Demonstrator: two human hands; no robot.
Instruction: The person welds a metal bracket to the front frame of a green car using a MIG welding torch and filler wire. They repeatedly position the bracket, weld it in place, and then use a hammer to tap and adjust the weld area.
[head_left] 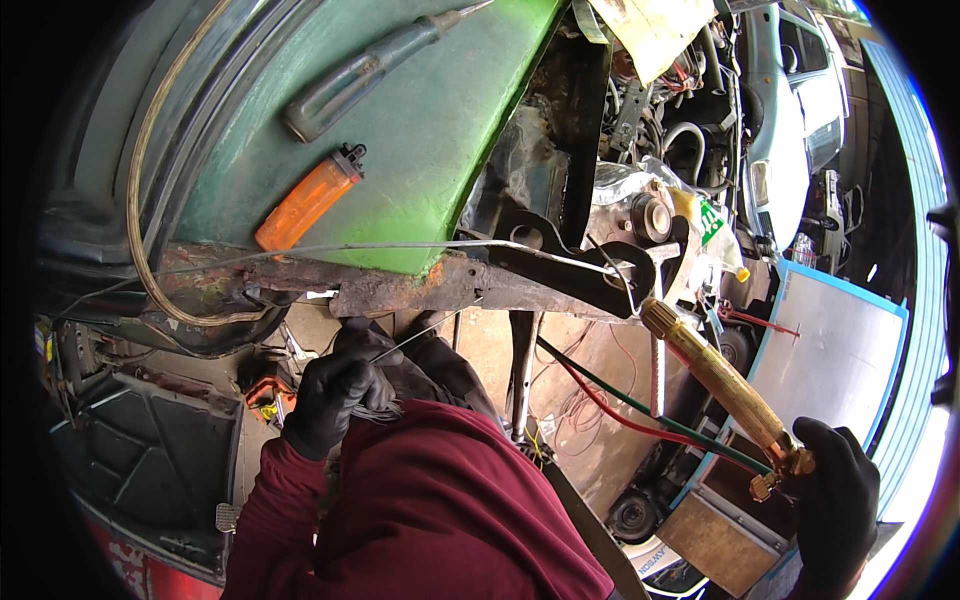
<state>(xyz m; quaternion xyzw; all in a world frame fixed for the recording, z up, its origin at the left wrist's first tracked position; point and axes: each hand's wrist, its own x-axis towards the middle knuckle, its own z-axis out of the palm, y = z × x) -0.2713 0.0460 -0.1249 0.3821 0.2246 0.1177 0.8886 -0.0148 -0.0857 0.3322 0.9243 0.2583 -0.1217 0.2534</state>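
Note:
Black gloves cover both hands. My left hand [345, 390] is closed around a thin metal rod [415, 335], which slants up toward the rusty edge [390, 292] of a green body panel [400, 170]. Thin grey strands show below that fist. On the right, my right hand [835, 490] grips the valve end of a brass gas torch [725, 385], its front pointing up and left. Red [600, 400] and green [630, 402] hoses lead to it. Near its front end a thin bent metal tube or wire [540, 250] crosses a black bracket [550, 265]; where it joins cannot be made out.
An orange lighter [310, 200] and a screwdriver [370, 75] lie on the green panel. A loose cable [135, 190] curves at the left. Engine parts and a plastic bottle [710, 225] are at upper right. Beyond stand a blue-edged board [825, 345] and a parked car [790, 120].

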